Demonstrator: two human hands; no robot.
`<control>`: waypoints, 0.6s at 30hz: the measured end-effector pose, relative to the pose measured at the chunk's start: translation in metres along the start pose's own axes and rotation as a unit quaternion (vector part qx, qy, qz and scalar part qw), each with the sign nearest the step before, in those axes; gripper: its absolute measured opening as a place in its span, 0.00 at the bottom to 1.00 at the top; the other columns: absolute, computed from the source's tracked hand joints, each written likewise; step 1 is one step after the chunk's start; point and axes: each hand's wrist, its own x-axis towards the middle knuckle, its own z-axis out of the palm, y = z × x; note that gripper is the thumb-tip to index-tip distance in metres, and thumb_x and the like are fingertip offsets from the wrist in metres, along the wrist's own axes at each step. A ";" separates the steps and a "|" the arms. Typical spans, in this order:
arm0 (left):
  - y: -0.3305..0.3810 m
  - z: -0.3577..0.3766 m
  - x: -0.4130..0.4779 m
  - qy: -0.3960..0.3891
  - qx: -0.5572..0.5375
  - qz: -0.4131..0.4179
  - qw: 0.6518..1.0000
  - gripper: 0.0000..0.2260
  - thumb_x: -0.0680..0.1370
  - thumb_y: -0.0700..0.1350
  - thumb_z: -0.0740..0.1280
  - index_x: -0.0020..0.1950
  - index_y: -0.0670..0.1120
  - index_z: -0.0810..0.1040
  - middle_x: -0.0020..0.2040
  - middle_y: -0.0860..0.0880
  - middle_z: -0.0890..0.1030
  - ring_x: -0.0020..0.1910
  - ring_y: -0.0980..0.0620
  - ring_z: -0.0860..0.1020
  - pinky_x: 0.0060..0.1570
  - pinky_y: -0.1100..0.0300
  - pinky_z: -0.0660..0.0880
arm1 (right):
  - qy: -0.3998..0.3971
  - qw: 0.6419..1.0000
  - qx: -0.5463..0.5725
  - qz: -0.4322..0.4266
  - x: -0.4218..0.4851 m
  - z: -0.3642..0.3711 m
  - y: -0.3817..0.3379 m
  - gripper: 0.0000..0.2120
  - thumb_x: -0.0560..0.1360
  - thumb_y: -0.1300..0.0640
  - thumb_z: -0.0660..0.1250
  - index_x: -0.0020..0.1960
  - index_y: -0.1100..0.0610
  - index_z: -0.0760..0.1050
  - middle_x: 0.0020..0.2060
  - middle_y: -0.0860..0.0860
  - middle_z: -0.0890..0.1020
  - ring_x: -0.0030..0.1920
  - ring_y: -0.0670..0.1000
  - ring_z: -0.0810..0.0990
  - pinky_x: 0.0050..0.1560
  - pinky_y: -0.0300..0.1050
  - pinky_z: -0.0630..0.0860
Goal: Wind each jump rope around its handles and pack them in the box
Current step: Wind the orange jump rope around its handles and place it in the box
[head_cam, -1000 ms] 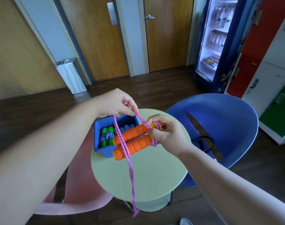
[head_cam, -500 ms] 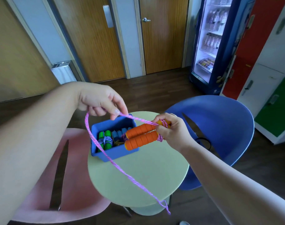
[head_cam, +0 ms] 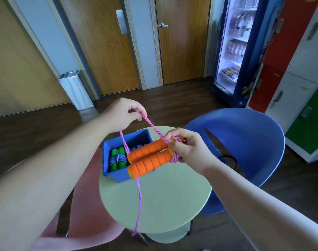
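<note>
My right hand (head_cam: pixel 189 149) grips two orange foam handles (head_cam: pixel 149 158) side by side above the round pale-green table (head_cam: pixel 160 201). Pink rope (head_cam: pixel 139 201) is wound a few turns around their yellow ends by my fingers. My left hand (head_cam: pixel 123 113) pinches the rope above the blue box (head_cam: pixel 118 173); from there a loop hangs down past the handles and over the table's front edge. Inside the box lies a green-handled rope (head_cam: pixel 118 159), wound up, with blue handles partly hidden behind it.
A blue chair (head_cam: pixel 248 142) stands right of the table and a pink chair (head_cam: pixel 85 214) at its left front. Wooden doors, a white bin (head_cam: pixel 75 89), a drinks fridge (head_cam: pixel 236 51) and coloured lockers (head_cam: pixel 299 78) line the far side of the room.
My left hand has swung back right and down from its raised spot at the left, carrying the rope over the handles. The hanging loop has swung back beneath them.
</note>
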 end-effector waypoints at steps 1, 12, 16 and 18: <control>-0.006 0.007 -0.004 -0.003 -0.019 -0.009 1.000 0.11 0.80 0.40 0.71 0.46 0.55 0.86 0.40 0.55 0.87 0.39 0.61 0.83 0.42 0.60 0.77 | 0.018 1.000 0.021 0.003 0.001 -0.001 -0.001 0.08 0.81 0.70 0.64 0.51 0.62 0.80 0.36 0.51 0.77 0.31 0.51 0.74 0.28 0.40 0.71; -0.018 0.089 -0.094 -0.129 -0.179 -0.153 0.963 0.12 0.84 0.45 0.66 0.45 0.51 0.87 0.30 0.53 0.80 0.23 0.55 0.68 0.27 0.61 0.64 | 0.203 0.975 -0.086 -0.037 0.058 -0.036 -0.010 0.10 0.80 0.62 0.67 0.49 0.47 0.81 0.52 0.56 0.80 0.46 0.58 0.82 0.41 0.54 0.84; 0.019 0.059 -0.096 -0.141 -0.166 -0.080 0.973 0.16 0.85 0.42 0.65 0.48 0.30 0.81 0.30 0.50 0.78 0.25 0.64 0.73 0.28 0.68 0.67 | 0.175 0.952 -0.246 -0.054 0.063 -0.034 0.006 0.12 0.77 0.64 0.68 0.52 0.47 0.82 0.55 0.56 0.74 0.46 0.49 0.78 0.35 0.32 0.77; 0.039 0.042 -0.091 -0.125 -0.182 -0.033 0.975 0.17 0.84 0.40 0.65 0.43 0.27 0.78 0.33 0.40 0.78 0.25 0.66 0.74 0.28 0.72 0.66 | 0.139 0.945 -0.285 -0.078 0.059 -0.028 0.012 0.12 0.76 0.65 0.68 0.52 0.50 0.82 0.54 0.57 0.74 0.39 0.47 0.78 0.34 0.31 0.76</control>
